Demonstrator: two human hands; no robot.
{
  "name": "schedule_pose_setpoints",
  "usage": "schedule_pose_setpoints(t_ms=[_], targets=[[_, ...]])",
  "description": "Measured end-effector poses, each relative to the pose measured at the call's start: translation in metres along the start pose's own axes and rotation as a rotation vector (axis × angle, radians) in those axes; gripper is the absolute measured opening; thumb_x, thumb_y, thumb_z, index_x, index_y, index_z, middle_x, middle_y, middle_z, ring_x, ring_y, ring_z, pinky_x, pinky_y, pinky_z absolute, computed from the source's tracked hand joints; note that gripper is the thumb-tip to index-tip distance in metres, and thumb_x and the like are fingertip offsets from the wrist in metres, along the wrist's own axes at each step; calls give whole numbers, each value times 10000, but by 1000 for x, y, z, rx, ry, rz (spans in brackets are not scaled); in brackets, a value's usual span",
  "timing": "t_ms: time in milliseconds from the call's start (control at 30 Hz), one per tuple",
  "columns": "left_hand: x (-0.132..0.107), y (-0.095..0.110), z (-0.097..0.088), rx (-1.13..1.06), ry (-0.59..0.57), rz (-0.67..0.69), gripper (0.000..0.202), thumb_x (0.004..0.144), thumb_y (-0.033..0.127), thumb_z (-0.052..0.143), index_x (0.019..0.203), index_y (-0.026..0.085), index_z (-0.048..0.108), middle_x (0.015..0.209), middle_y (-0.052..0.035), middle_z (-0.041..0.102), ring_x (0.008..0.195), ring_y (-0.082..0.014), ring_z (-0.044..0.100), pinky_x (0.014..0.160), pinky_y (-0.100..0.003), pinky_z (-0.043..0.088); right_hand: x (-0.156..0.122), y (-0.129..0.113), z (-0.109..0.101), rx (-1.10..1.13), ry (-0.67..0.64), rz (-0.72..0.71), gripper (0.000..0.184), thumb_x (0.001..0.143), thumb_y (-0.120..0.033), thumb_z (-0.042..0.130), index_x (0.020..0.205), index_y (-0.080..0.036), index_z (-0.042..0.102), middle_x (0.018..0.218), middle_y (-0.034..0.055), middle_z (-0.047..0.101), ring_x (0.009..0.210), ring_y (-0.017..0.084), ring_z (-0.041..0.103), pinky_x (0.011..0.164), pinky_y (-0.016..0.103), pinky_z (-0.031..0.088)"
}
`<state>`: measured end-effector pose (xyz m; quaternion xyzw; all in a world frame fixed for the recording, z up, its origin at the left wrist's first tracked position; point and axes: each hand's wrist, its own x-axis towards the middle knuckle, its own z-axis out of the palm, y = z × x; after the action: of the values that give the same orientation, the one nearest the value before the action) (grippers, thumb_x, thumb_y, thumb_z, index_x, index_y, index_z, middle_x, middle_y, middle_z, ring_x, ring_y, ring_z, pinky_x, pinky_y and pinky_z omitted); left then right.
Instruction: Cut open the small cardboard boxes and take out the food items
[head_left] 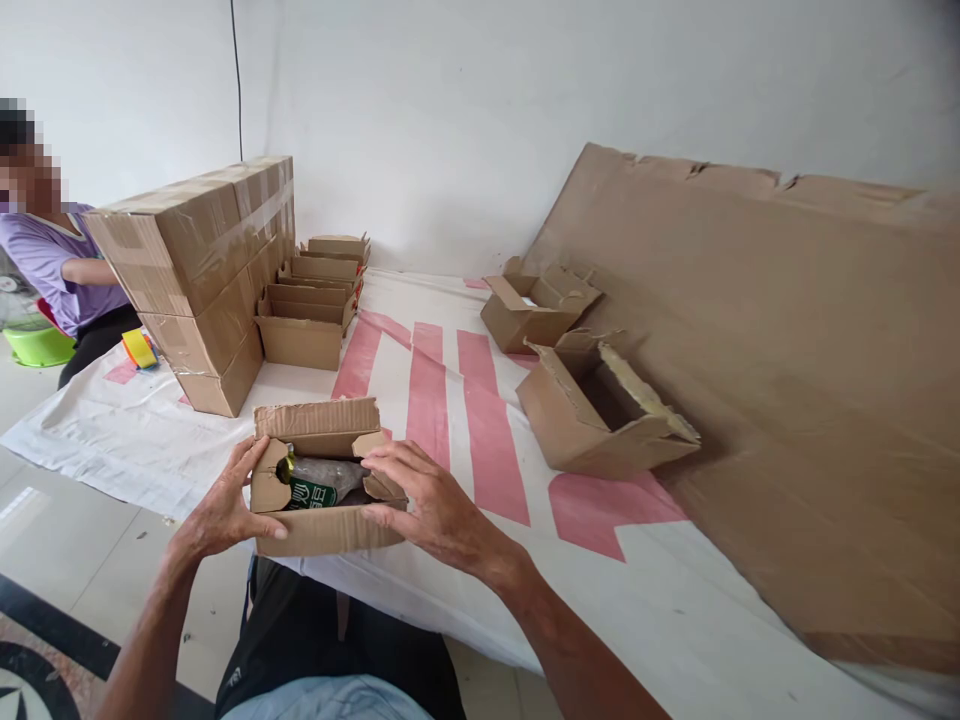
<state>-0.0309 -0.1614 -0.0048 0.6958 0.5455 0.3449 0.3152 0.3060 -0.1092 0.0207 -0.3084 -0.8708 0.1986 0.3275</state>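
A small open cardboard box (322, 530) sits at the near edge of the white and red sheet (450, 400), in front of me. Inside lies a wrapped bottle with a green label (319, 485). My left hand (225, 505) grips the box's left side, thumb over the front wall. My right hand (427, 500) presses on the right side flap, fingers curled over it. The rear flap stands upright.
A stack of taped boxes (202, 270) stands at the back left, with a row of open boxes (311, 300) beside it. Two more open boxes (536, 305) (600, 415) lie to the right. A large cardboard sheet (787, 350) leans on the wall. A person in purple (60, 270) sits far left by a tape roll (139, 348).
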Motion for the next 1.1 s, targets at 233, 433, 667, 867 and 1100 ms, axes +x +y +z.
schedule_pose_setpoints(t_ms=[233,433,667,867,1100], targets=[[-1,-4,3,90,-9,26,1250,687,621,951,1715,352,293,1740,-143,295,1584,-459,345,1296,-631,338,1,2,13,-175,-125,-102,470,930,-353,804,1368,-222,697,1477,145,664,1434,365,549,1161,587,496],[-8,14,-1,323,43,69,1037,697,696,915,1602,400,504,1783,-122,221,1555,-501,369,1201,-657,450,14,6,23,-266,-227,-189,212,930,-422,810,960,-216,773,979,95,769,1302,368,609,1131,559,475],[-4,54,8,489,-38,229,363,993,552,665,1248,317,770,1517,-99,646,1602,-450,317,1217,-638,369,7,14,0,-452,48,-204,221,1059,-290,611,886,-227,732,933,96,749,1180,324,633,1081,528,442],[13,55,21,629,-137,283,343,1068,477,539,946,251,766,963,-116,773,1533,-425,450,1195,-626,333,-9,27,-8,-534,104,-125,173,1015,-210,628,870,-228,719,919,94,742,1103,331,612,1037,518,426],[-1,55,-3,668,193,305,205,1026,418,623,990,227,690,1039,-111,754,1435,-386,552,1031,-497,484,-14,28,-5,-431,37,-15,113,1002,-168,652,909,-217,691,907,62,750,912,256,640,866,403,481]])
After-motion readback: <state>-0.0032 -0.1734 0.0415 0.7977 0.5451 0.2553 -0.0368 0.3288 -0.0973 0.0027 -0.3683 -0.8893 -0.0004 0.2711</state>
